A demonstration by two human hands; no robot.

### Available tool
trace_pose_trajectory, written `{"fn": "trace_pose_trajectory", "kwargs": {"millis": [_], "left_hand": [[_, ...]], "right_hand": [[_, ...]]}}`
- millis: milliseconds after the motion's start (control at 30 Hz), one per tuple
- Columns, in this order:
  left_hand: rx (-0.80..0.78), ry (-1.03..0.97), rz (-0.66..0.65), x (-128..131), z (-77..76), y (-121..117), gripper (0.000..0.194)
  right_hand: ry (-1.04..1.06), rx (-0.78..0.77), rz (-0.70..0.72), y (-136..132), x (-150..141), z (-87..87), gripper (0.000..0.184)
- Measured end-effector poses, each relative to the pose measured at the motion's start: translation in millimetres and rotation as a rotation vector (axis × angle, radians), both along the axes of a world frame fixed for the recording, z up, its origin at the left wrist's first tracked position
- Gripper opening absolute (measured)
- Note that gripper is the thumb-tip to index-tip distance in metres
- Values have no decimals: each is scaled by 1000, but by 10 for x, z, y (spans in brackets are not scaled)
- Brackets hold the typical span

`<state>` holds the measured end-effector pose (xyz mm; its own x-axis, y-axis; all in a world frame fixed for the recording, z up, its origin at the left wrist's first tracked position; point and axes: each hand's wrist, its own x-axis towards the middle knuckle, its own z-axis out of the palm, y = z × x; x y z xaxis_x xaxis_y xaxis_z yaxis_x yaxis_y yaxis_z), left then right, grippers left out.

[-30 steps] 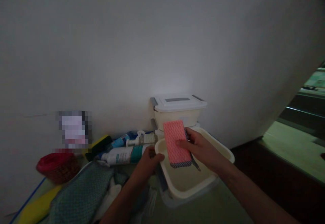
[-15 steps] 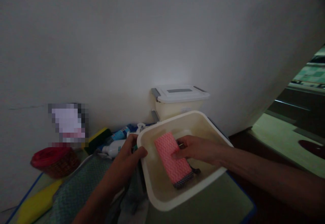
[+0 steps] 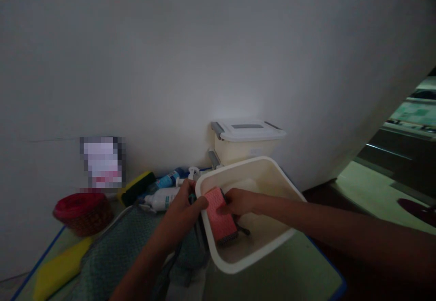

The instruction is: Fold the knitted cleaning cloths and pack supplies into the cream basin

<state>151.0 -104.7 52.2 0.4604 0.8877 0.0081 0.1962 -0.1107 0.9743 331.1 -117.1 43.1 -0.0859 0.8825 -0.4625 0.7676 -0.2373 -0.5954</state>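
Hands [image 3: 238, 201] at tub [image 3: 262, 252] (right inside)

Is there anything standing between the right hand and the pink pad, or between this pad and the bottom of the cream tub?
Nothing visible: the right hand holds the pink pad directly, within the rim of the tub. A thin dark strip pokes out beside it, but what lies underneath is hidden.

A pink sponge [image 3: 220, 227] is gripped by the right hand [image 3: 241, 203] inside a cream tub [image 3: 235, 268], whose rim is held by the left hand [image 3: 184, 211]. Beyond the grip, a lidded box [image 3: 250, 145] is seen; to its left, a white bottle [image 3: 161, 199].
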Motion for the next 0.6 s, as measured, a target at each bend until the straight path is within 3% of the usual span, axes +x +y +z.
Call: {"fn": "trace_pose_trajectory", "kwargs": {"millis": [100,200,267,433,533,600], "left_hand": [[-4,-5,0,2,-5,-1,21],[-25,-15,-4,5,15,-11,22],[-47,-23,-9,13,35,-26,22],[-50,-36,1,56,69,-88,20],[-38,-54,28,101,50,-122,20],[-56,-65,49,152,19,-141,21]], "right_hand": [[-231,132,110,-39,17,145,29],[-366,274,238,-131,1,262,22],[-395,308,351,-190,-19,252,21],[-447,349,506,-247,-46,34,62],[-468,365,537,-255,-28,32,66],[-480,365,537,-265,20,117,58]]}}
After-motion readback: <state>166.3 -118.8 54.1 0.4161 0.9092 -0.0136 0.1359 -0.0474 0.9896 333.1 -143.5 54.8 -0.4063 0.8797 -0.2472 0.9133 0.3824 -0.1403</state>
